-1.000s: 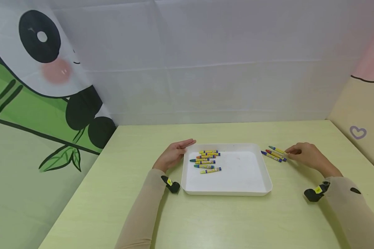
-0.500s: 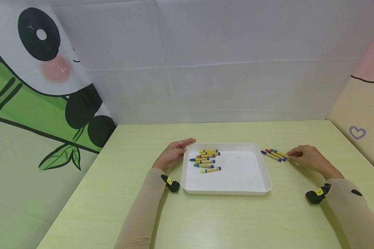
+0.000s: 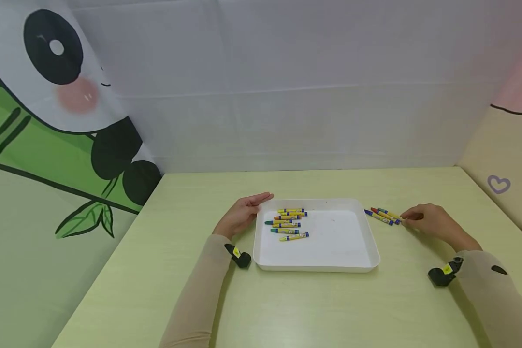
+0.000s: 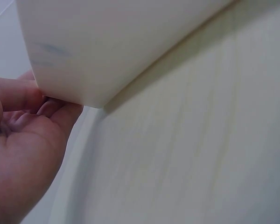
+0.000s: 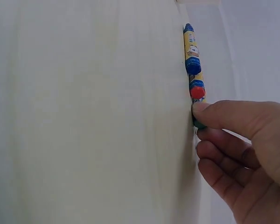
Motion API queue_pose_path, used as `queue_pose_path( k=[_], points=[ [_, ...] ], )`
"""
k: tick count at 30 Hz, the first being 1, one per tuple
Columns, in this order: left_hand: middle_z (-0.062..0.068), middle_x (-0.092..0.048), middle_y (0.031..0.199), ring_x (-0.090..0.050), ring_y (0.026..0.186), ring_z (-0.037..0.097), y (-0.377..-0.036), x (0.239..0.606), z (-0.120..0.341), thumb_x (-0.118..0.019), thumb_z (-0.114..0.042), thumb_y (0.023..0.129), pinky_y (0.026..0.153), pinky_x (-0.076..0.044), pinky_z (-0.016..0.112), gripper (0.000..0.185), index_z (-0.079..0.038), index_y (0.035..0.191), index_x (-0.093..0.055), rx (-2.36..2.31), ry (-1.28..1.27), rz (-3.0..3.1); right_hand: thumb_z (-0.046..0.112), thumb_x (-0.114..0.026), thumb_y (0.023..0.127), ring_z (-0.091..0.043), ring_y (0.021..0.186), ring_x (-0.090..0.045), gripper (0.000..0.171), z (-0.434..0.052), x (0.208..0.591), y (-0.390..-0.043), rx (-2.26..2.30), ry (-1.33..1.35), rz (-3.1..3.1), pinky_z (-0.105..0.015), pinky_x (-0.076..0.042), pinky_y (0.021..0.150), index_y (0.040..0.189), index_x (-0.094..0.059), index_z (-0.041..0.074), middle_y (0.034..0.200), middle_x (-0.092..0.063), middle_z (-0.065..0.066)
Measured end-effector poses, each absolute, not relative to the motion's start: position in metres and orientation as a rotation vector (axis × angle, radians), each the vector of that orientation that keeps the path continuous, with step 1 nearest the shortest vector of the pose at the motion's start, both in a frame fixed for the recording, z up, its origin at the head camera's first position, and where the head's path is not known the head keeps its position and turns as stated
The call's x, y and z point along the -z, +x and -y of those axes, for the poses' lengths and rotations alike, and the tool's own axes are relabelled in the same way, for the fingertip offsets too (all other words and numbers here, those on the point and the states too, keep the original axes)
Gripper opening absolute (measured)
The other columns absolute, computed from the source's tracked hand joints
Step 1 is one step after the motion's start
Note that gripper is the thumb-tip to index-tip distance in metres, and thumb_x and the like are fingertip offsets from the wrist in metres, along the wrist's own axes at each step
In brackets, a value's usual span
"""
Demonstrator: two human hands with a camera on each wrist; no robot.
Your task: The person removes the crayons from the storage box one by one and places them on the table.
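A white tray (image 3: 330, 246) lies on the table with several yellow-wrapped crayons (image 3: 287, 225) in its left half. My left hand (image 3: 238, 215) holds the tray at its far left corner; in the left wrist view its thumb meets the rim and the other fingers lie behind the corner. Right of the tray, three crayons lie close together on the table: a blue crayon (image 5: 192, 49), a red crayon (image 5: 197, 86) and a green crayon (image 5: 199, 124). My right hand (image 3: 430, 222) pinches the green one's near end between thumb and index finger.
The pale wooden table (image 3: 313, 309) meets a white cloth wall (image 3: 287, 125) at the back. Printed panels stand at left and right, the left one with a panda and bamboo (image 3: 61, 140). Each wrist carries a small black camera (image 3: 442, 276).
My right hand has shifted slightly towards me and right, and the green crayon has drawn closer alongside the red one. The left hand and the tray have stayed in place.
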State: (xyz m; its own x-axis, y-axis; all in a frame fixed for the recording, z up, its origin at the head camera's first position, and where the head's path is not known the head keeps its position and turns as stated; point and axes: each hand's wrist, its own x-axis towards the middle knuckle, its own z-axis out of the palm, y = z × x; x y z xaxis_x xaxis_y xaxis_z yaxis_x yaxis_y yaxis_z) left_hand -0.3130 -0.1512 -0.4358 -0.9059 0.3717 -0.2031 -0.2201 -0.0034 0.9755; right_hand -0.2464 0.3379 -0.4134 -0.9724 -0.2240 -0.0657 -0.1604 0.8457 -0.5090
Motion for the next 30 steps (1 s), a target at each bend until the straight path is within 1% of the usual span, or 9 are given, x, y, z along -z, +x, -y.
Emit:
queue_pose_path(
  k=[3,10,15,22,30],
  points=[
    [-0.001,-0.047,0.148,-0.033,0.142,0.016,-0.313,0.435,0.152,-0.037,0.004,0.099,0.115,-0.031,0.038,0.048,-0.013,0.144,-0.046,-1.958,0.141,-1.877,0.016,-0.065,0.089,-0.017,0.082,-0.059,0.027,-0.337,0.411,-0.245,0.778,-0.296,-2.901,-0.029,-0.047,0.067,0.106,-0.07,-0.004,0.094,-0.068,-0.013],
    [0.001,-0.046,0.148,-0.033,0.143,0.017,-0.31,0.431,0.152,-0.037,0.005,0.099,0.116,-0.03,0.038,0.049,-0.012,0.144,-0.045,-1.962,0.144,-1.873,0.015,-0.067,0.087,-0.013,0.081,-0.057,0.027,-0.335,0.405,-0.242,0.776,-0.278,-2.891,-0.028,-0.046,0.066,0.107,-0.07,-0.004,0.092,-0.068,-0.011],
    [0.002,-0.045,0.149,-0.032,0.143,0.017,-0.308,0.43,0.152,-0.036,0.005,0.099,0.116,-0.03,0.038,0.049,-0.011,0.145,-0.044,-1.961,0.157,-1.872,0.016,-0.066,0.088,-0.015,0.083,-0.058,0.03,-0.335,0.4,-0.24,0.774,-0.294,-2.882,-0.029,-0.047,0.067,0.109,-0.068,-0.005,0.095,-0.068,-0.013],
    [0.0,-0.046,0.148,-0.033,0.142,0.016,-0.308,0.429,0.153,-0.037,0.005,0.099,0.116,-0.03,0.038,0.049,-0.013,0.144,-0.045,-1.961,0.15,-1.867,0.016,-0.066,0.088,-0.014,0.081,-0.055,0.03,-0.333,0.396,-0.241,0.767,-0.305,-2.894,-0.027,-0.046,0.065,0.11,-0.068,-0.005,0.092,-0.066,-0.01],
    [0.001,-0.046,0.149,-0.033,0.142,0.016,-0.308,0.429,0.153,-0.036,0.005,0.099,0.116,-0.03,0.038,0.049,-0.012,0.145,-0.044,-1.965,0.158,-1.857,0.016,-0.066,0.089,-0.019,0.082,-0.056,0.031,-0.327,0.387,-0.243,0.751,-0.294,-2.907,-0.028,-0.046,0.065,0.111,-0.067,-0.006,0.092,-0.066,-0.012]
  ],
)
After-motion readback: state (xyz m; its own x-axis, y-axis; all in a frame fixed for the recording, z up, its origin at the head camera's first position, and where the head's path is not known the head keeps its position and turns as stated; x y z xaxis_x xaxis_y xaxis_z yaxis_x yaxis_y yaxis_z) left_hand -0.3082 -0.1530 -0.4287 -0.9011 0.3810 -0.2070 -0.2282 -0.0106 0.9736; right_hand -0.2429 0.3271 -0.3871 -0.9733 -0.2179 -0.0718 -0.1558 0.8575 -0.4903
